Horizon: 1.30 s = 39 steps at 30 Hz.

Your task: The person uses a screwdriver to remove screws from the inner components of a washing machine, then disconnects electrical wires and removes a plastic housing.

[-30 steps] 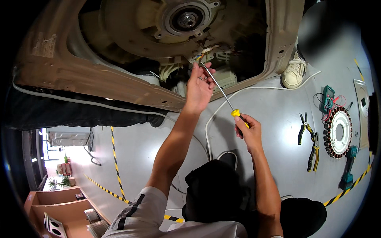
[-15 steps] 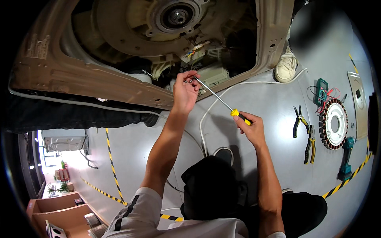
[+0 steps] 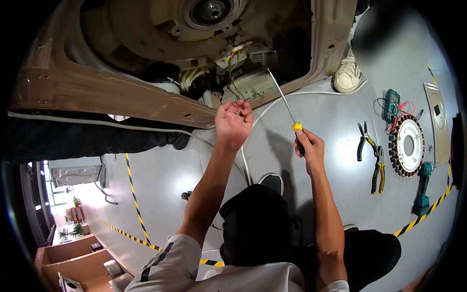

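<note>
My right hand (image 3: 311, 148) is closed round the yellow-and-black handle of a screwdriver (image 3: 284, 96). Its shaft points up and left, the tip in front of the opening of a metal appliance housing (image 3: 131, 96). My left hand (image 3: 234, 124) is palm up below that opening, fingers curled in on a small metal piece (image 3: 237, 113) too small to name. Just beyond it, inside the housing, sits a pale plastic box (image 3: 254, 86) with wires (image 3: 232, 74) above it. Farther in is a round hub (image 3: 212, 10) with a splined shaft.
On the floor at right lie a ring-shaped motor stator (image 3: 407, 145), a teal multimeter (image 3: 392, 104), two pairs of pliers (image 3: 368, 141) (image 3: 378, 170), a cordless drill (image 3: 423, 191) and a metal panel (image 3: 437, 121). Another person's shoe (image 3: 346, 78) stands beside the housing. A pale cable (image 3: 301, 93) crosses the floor.
My left hand has drawn back from the housing and turned palm up. The screwdriver has come away from that hand, its tip now higher and to the right.
</note>
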### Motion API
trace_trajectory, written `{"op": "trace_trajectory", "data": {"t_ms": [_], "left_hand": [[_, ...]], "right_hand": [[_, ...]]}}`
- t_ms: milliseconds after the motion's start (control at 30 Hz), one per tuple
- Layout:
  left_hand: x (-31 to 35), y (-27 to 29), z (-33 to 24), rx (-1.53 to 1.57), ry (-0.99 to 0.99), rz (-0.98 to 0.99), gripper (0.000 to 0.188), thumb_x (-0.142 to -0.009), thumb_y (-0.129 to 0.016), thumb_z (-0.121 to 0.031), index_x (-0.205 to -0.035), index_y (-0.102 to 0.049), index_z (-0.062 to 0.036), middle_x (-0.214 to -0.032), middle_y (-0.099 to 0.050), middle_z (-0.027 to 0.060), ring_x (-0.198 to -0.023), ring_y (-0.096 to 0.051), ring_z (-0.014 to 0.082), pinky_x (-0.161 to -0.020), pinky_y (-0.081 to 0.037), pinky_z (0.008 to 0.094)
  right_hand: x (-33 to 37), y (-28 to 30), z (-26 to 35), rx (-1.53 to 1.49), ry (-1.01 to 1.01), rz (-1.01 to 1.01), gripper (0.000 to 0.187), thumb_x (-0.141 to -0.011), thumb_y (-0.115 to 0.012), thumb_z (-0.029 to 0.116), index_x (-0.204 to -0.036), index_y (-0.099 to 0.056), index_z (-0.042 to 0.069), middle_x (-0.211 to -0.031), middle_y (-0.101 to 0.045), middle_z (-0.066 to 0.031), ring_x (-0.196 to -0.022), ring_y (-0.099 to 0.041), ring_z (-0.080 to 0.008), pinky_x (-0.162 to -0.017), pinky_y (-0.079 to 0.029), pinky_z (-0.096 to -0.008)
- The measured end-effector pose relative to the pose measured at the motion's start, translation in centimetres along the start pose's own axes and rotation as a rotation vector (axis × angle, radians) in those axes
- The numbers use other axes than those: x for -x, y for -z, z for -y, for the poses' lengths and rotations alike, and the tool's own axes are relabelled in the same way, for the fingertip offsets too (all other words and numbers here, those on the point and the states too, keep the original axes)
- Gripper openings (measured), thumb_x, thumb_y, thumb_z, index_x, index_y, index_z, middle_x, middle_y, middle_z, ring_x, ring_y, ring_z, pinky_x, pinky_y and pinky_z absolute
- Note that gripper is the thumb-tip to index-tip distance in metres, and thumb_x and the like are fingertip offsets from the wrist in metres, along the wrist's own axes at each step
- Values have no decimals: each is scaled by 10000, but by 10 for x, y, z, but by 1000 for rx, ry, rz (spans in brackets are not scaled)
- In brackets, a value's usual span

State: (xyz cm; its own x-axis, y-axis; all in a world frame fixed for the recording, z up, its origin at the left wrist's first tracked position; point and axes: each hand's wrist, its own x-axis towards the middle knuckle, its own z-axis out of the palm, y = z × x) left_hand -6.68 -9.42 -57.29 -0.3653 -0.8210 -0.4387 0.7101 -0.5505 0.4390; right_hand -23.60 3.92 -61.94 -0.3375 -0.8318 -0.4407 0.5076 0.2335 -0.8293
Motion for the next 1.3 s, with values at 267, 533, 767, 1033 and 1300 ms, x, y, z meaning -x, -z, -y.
{"op": "trace_trajectory", "data": {"t_ms": [267,533,767,1033,1300], "left_hand": [[19,122,52,-374,481,-107,132,-849,-525,-164,-878,-572,-44,-791,-565,44,-651,-504,150,-654,-432,260],[23,122,64,-641,610,-174,245,-867,-536,-279,-755,-577,-65,-701,-584,68,-654,-537,176,-616,-431,307],[15,75,75,-1097,619,61,347,-907,-507,-335,-733,-537,-36,-639,-528,51,-501,-455,121,-472,-366,247],[-20,47,102,-2294,285,631,378,-842,-546,-355,-716,-620,-6,-778,-630,152,-649,-599,257,-600,-468,370],[-41,21,112,-2966,268,907,341,-780,-547,-310,-825,-666,6,-861,-641,204,-850,-610,365,-799,-476,441]], "right_hand": [[4,4,-3,14,-69,-50,324,-833,-636,299,-1019,-638,34,-717,-582,-1,-618,-545,-51,-478,-426,-184],[-3,15,-3,-23,18,20,343,-816,-647,297,-977,-654,-5,-633,-562,-7,-476,-473,-52,-431,-386,-196],[-22,23,31,336,165,134,407,-750,-664,370,-915,-675,-1,-576,-594,-59,-458,-551,-115,-486,-459,-260],[-31,102,126,1161,497,316,435,-720,-624,479,-868,-693,76,-758,-654,-134,-684,-616,-314,-634,-493,-360],[20,219,151,1542,187,249,439,-723,-605,514,-916,-694,130,-831,-664,-125,-802,-627,-316,-709,-502,-399]]}}
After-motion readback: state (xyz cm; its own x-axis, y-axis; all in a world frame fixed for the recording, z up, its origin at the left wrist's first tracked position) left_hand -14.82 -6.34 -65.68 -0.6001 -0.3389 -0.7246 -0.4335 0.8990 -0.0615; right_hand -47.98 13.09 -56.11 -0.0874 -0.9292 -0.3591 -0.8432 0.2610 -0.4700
